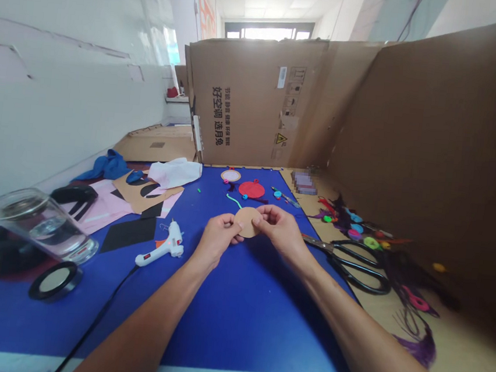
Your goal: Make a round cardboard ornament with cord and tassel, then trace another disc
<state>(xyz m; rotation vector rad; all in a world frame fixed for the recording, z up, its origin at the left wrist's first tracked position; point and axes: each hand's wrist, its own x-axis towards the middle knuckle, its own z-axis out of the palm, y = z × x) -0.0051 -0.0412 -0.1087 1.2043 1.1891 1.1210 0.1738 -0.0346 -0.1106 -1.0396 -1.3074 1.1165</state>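
Between my two hands is a round tan cardboard disc (248,222), held up over the blue table mat (235,313). My left hand (222,236) pinches its left edge between thumb and fingers. On the right edge, the thumb and curled fingers of my right hand (279,227) grip it. A pale green cord (234,201) shows just beyond the disc; whether it joins the disc I cannot tell. Behind lie a red disc (251,190) and a small pale disc with a tan rim (231,175). A white glue gun (164,247) rests left of my left hand.
Black-handled scissors (354,263) lie right of my right forearm, near colourful buttons and tassels (421,346). At left stand a glass of water (46,228), a round black lid (55,280) and fabric scraps (130,245). Cardboard walls (256,105) enclose the back and right.
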